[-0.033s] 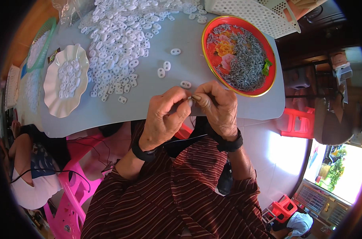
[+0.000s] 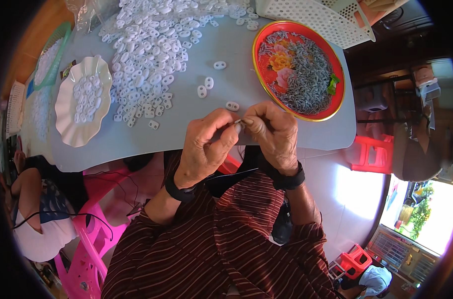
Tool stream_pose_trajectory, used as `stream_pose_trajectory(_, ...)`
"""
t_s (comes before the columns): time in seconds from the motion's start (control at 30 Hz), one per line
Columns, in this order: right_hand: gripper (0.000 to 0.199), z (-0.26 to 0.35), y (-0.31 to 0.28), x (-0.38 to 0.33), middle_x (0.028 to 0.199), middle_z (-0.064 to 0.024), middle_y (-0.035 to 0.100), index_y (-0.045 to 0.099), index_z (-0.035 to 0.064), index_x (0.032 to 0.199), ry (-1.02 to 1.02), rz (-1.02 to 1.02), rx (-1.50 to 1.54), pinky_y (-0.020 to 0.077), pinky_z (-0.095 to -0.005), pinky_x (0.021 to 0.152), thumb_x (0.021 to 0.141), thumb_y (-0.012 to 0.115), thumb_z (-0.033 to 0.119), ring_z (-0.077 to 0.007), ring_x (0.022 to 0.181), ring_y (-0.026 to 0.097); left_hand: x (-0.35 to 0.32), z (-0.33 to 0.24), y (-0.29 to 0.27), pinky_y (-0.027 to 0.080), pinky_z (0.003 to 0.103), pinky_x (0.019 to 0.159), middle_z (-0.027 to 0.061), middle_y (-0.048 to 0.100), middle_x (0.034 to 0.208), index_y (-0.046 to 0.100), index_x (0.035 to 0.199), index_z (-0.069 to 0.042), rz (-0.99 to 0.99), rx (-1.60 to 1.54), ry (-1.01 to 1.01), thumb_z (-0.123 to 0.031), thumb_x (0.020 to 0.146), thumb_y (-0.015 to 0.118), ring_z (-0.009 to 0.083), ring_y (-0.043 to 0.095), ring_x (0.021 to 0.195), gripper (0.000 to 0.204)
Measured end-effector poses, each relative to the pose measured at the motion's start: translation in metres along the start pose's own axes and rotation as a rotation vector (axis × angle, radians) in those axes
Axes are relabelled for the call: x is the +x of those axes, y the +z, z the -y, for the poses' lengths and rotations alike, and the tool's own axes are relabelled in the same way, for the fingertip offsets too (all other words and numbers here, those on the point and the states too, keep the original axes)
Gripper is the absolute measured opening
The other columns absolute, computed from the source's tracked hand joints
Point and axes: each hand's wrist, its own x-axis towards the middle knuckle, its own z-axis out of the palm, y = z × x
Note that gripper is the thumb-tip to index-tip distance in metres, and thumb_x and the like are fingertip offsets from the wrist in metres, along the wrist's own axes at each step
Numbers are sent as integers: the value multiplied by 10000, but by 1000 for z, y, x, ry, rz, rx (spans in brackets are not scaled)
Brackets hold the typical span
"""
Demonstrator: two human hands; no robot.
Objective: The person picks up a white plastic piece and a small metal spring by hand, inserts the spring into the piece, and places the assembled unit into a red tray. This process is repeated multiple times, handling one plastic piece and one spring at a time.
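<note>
Just past the table's near edge, my left hand [image 2: 207,144] pinches a small white plastic piece between thumb and forefinger; only a sliver of it shows. The fingertips of my right hand [image 2: 273,137] press together right against it, and whatever they grip is hidden. Beyond my hands lies a white two-hole oval plastic piece [image 2: 232,105], with a few more like it farther off. To the right, a red gold-rimmed tray [image 2: 267,79] holds many small grey screws [image 2: 308,79]. A large heap of white two-hole pieces [image 2: 149,65] spreads over the grey table [image 2: 196,112] at left.
A scalloped cream dish [image 2: 67,112] with white pieces stands at the left, near a green basket [image 2: 62,47]. A white perforated basket [image 2: 306,20] sits at the far right. Another person [image 2: 37,209] sits at left by a pink chair [image 2: 89,234]; red stools [image 2: 376,153] stand right.
</note>
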Motion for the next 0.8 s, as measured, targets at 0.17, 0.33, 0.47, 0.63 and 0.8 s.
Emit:
stream_pose_trajectory(0.17,90,2,0,0,718,-9,603,601,-2,916,78,-7,285,433,-211,545,911,609,87,-58,612,519,-4,3,4,395,232,533,27,526,667,550,879,35,-79,-173,-51,-89,892,579,73,464,583,128)
stream_pose_trajectory(0.33,86,1,1,-1,718,-19,604,594,-5,919,40,30,196,439,-211,554,906,614,78,-63,617,526,-4,7,1,395,230,541,27,522,686,545,887,34,-38,-118,14,-82,893,577,72,463,595,120)
stream_pose_trajectory(0.47,89,1,2,-1,685,-16,595,588,-5,896,80,9,130,438,-212,546,894,628,74,-65,594,525,-2,8,2,393,230,544,33,517,701,543,896,32,-56,-63,69,-72,889,586,81,460,592,113)
stream_pose_trajectory(0.63,91,7,11,-1,677,-14,610,586,-1,881,7,-98,10,440,-219,542,887,638,73,-67,589,532,1,4,5,384,223,537,29,513,690,547,898,33,-95,-57,66,-70,898,584,82,452,593,109)
stream_pose_trajectory(0.8,103,1,10,-2,709,-17,622,587,0,877,41,-88,149,446,-216,571,887,644,85,-65,607,534,-2,7,7,381,215,540,12,517,687,570,934,37,-101,-172,-7,-89,923,570,67,440,608,127)
